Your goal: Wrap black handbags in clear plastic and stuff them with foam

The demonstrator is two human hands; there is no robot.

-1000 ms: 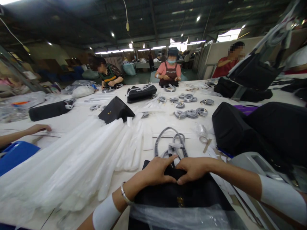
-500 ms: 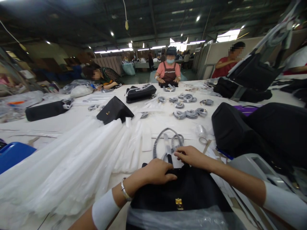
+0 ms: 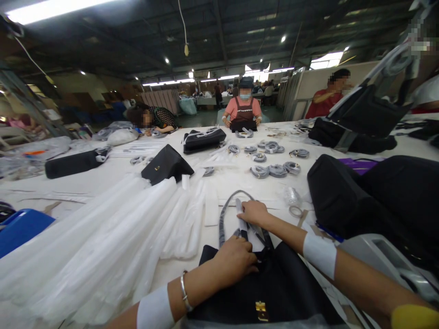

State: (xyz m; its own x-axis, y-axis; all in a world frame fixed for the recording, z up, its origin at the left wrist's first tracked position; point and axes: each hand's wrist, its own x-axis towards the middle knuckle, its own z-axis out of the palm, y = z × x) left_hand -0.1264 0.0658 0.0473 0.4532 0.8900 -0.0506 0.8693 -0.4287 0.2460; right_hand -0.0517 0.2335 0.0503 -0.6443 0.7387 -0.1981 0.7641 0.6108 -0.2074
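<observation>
Bag [image 3: 274, 278], black, 1: resting on the white table [image 3: 226, 180] directly before me, its lower end running out of my view. Step in hand, as I am judging it from afar: arranging the straps at the bag's mouth. The next move, I am reckoning, is calling for a steady left side and a light pull on the strap, without creasing the wrapping.

Direction: the handle end is pointing away from me; the front, with 1 gold clasp [image 3: 261, 311], is facing me. Width is running left to right; with the foot cut off, I am not managing to tell whether width or height is forming the long axis.

Fittings: 1 grey-wrapped handle [image 3: 222, 224] is arching beyond the mouth; 1 white-wrapped strap [image 3: 240, 214] is rising beside it.

Right hand [image 3: 254, 213], 1: I am holding the strap, fingers narrow around it.
Left hand [image 3: 230, 261], 1: I am resting it over the bag's upper edge, fingers curled; whether they are pinching anything I am not able to tell.

Surroundings: white packing bundles [image 3: 113, 242] are lying to the left; 1 tape roll [image 3: 295, 211] is lying beyond the right forearm; 3 grey coils [image 3: 277, 171] are lining up farther off; black bags [image 3: 343, 192] are crowding the right. Across the table, 1 co-worker [image 3: 243, 109] in a brown apron is sitting.
</observation>
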